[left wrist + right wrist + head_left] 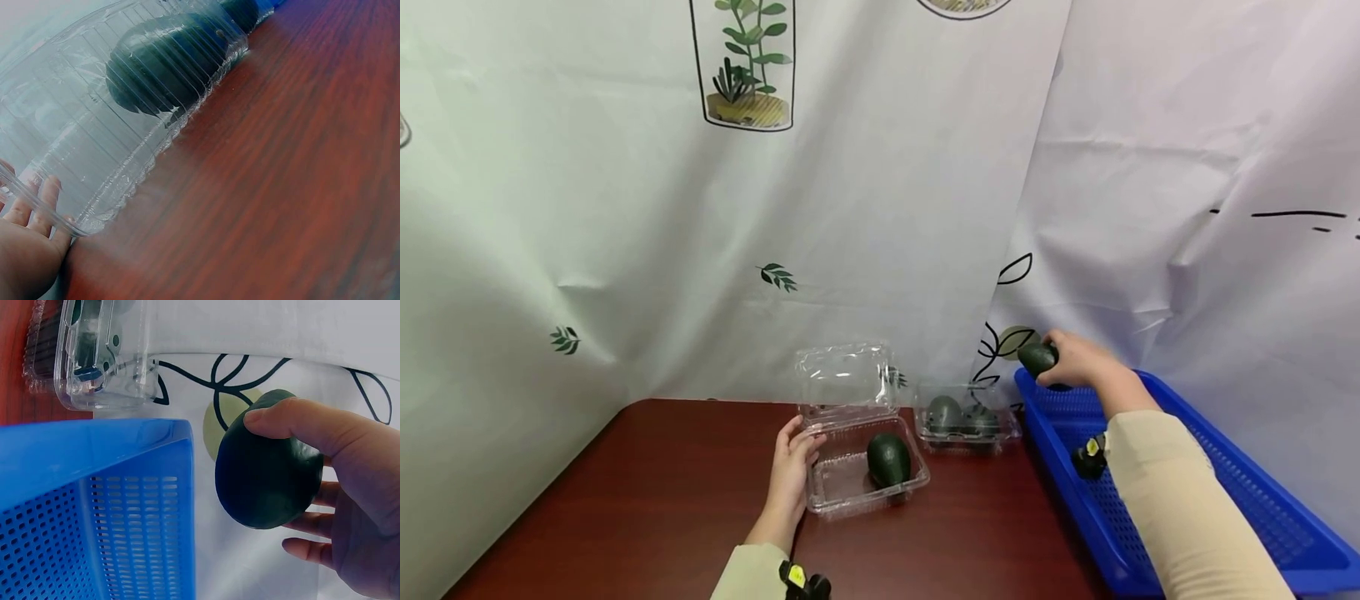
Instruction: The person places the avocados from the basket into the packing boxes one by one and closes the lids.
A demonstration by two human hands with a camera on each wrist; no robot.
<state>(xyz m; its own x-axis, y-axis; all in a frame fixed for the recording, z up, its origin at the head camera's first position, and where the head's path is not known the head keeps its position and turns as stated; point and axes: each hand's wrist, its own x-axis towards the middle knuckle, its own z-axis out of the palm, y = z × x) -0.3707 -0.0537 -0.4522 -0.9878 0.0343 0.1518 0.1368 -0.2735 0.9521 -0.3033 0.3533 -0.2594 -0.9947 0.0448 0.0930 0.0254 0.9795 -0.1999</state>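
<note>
My right hand (1078, 364) grips a dark green avocado (269, 469) above the far end of a blue plastic basket (1067, 500), the thumb across its upper side in the right wrist view. An open clear plastic clamshell container (842, 508) sits on the table, its lid (846, 375) tilted up at the back. Inside, on the right side, lies another avocado (888, 460). My left hand (790, 467) holds the container's left rim, with fingers over the edge. Through the ribbed plastic in the left wrist view, that avocado (165, 65) shows clearly.
A second clear container (958, 437) with two avocados (944, 412) stands at the back, between the open one and the basket. The reddish-brown table (700, 500) ends at a white patterned cloth (880, 208). The basket runs along the right side.
</note>
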